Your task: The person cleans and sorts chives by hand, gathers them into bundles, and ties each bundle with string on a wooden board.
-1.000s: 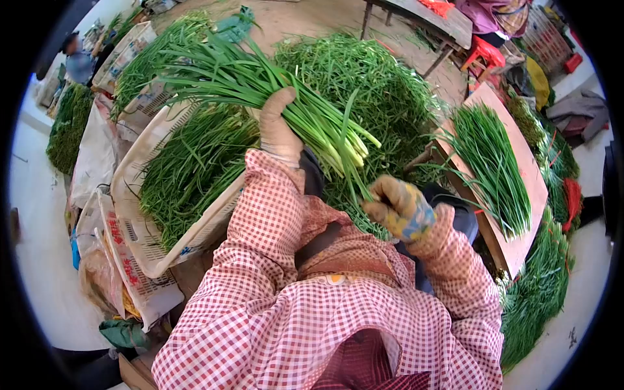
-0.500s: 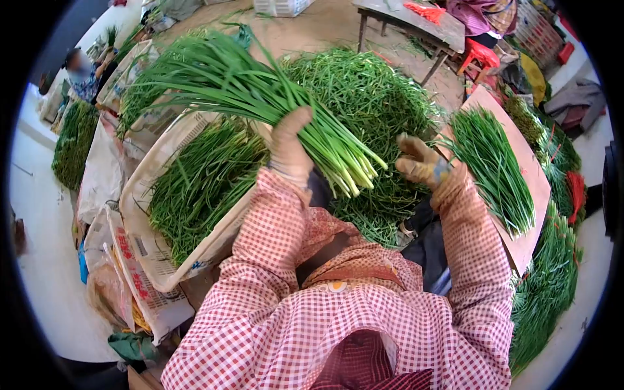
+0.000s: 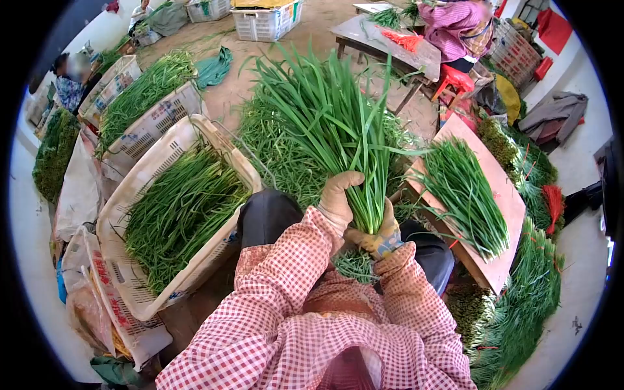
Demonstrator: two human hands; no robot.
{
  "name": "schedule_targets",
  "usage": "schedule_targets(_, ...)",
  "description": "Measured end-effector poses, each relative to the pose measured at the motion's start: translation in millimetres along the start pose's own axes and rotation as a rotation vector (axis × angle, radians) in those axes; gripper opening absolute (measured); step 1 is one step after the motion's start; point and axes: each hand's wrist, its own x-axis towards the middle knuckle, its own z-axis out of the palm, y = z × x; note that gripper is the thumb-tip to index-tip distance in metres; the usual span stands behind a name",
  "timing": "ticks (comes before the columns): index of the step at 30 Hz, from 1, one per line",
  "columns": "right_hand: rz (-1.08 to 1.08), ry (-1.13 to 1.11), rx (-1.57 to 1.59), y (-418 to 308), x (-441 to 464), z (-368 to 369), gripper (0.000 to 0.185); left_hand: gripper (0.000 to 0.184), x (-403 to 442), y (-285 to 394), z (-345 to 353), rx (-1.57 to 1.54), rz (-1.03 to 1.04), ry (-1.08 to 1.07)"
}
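Note:
A bunch of long green garlic chives [image 3: 338, 123] stands upright in front of my body, leaves fanned out at the top. My gloved left hand [image 3: 339, 197] is wrapped round its lower stalks. Lower down, my gloved right hand [image 3: 379, 237] cups the cut ends and is closed on them, its fingers partly behind the stalks. More chives [image 3: 461, 195] lie on a wooden board [image 3: 432, 218] to my right. At my left a white plastic crate [image 3: 133, 286] holds loose chives [image 3: 185, 218].
A heap of green leaves [image 3: 279, 146] covers the floor ahead. Tied bundles [image 3: 530, 299] and red ties [image 3: 554, 203] lie at the right. Farther off are a low table [image 3: 370, 39], a red stool [image 3: 453, 82], a white crate [image 3: 265, 23] and other people, one in pink [image 3: 448, 29].
The bunch has swung from pointing left to upright, its stalk ends now low in front of me. My right hand has come in from the right and closed on the ends. The view has shifted.

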Motion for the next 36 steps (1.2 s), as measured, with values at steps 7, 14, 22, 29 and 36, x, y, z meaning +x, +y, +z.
schedule_targets(7, -0.292, 0.124, -0.141, 15.1, 33.2, -20.7, 0.077, 0.032, 26.7, -7.9, 14.5, -0.124, 0.027, -0.018)
schedule_targets(14, 0.217, -0.275, -1.251, -61.6, 119.4, -67.9, 0.070, 0.053, -14.6, -49.7, 2.0, -0.054, -0.389, 0.060)
schedule_targets(22, -0.190, -0.260, -1.304, -6.8, 62.3, -77.3, 0.076, 0.050, -10.2, -57.1, 21.0, -0.501, -0.409, 0.264)
schedule_targets(29, -0.059, -0.252, -1.187, -17.1, -26.1, -57.4, 0.091, 0.028, -17.4, -82.5, -11.7, -0.514, -0.222, 0.379)
schedule_targets(36, -0.035, -0.105, -0.203, -22.1, -19.6, -75.4, 0.113, 0.030, -15.9, -56.9, 1.5, -0.298, -0.197, 0.153)
